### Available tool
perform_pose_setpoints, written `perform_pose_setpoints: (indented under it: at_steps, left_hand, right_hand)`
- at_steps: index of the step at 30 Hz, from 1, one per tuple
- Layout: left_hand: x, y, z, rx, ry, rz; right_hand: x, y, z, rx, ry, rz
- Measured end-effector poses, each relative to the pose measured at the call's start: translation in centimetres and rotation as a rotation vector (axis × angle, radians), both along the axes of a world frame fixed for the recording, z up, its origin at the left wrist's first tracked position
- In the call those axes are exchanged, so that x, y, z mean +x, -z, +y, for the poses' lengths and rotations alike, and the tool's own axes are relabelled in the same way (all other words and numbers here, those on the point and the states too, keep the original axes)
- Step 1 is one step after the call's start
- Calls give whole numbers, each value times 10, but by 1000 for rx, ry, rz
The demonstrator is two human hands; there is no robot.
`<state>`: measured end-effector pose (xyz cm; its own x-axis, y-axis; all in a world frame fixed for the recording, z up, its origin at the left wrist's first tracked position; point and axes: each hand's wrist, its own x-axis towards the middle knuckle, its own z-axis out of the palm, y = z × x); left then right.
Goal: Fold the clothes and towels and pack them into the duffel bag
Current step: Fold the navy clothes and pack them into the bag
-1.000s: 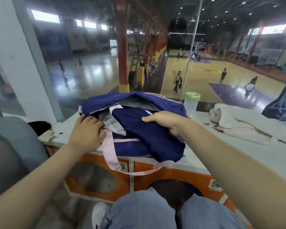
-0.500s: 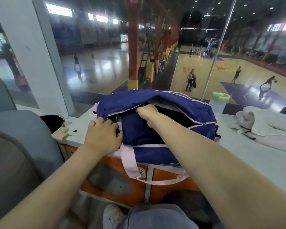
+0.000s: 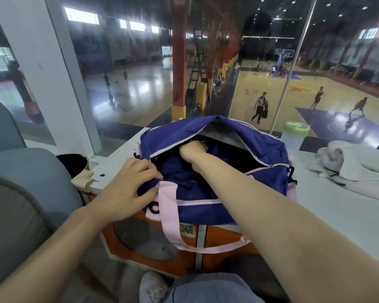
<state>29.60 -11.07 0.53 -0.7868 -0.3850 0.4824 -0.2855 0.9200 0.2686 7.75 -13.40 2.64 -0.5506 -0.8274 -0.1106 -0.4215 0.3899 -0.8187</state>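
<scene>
The white counter (image 3: 328,217) carries the open purple fabric duffel bag with pink straps (image 3: 208,206) under both hands. A heap of white towels (image 3: 357,169) lies well to the right of the right hand. The left hand (image 3: 127,189) grips the bag's near edge, fingers curled on it. The right hand (image 3: 193,149) is sunk inside, on dark blue folded clothing (image 3: 177,169); whether it grips cannot be told.

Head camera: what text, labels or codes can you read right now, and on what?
White lettering on dark cloth inside the duffel bag, beside the right hand: too blurred to read.
Dark logo on the bag's pink patch: partly hidden by the left hand, unreadable.
QR code sticker on the orange panel: no readable words.
</scene>
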Motion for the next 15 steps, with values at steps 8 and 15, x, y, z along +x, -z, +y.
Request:
perform_pose_setpoints:
  at_steps: [8,15]
  left_hand:
    - [3,-20,-3,124,-49,30]
    - [2,-23,5,44,-46,-60]
  right_hand:
    - [1,-11,71,-48,-377,759]
    - [2,8,69,318,-681,1092]
